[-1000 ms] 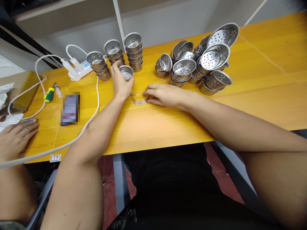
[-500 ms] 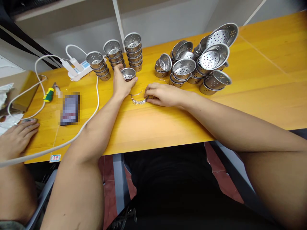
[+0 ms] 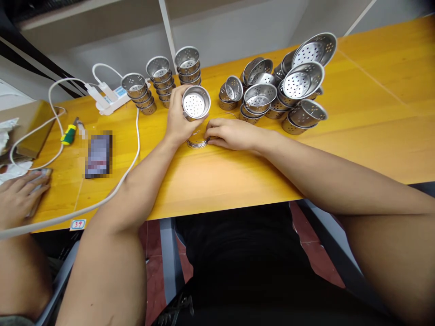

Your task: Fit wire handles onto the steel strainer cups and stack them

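My left hand is wrapped round a perforated metal cup, its mouth tipped toward me so the holed bottom shows. Below the cup, a small pile of thin wire rings lies on the table. The fingers of my right hand are pinched together at the right edge of these rings; the fingertips are partly hidden. Another thin wire piece lies on the table just behind my right hand.
Stacked perforated cups stand at the back left. More cups are heaped at the right. At the left are a power strip, a white cable, a screwdriver, a blurred-out phone and another person's hand.
My left hand has lifted the cup, moved it slightly right and tipped its mouth toward me. My right hand stays at the rings. The other person's hand has shifted left.
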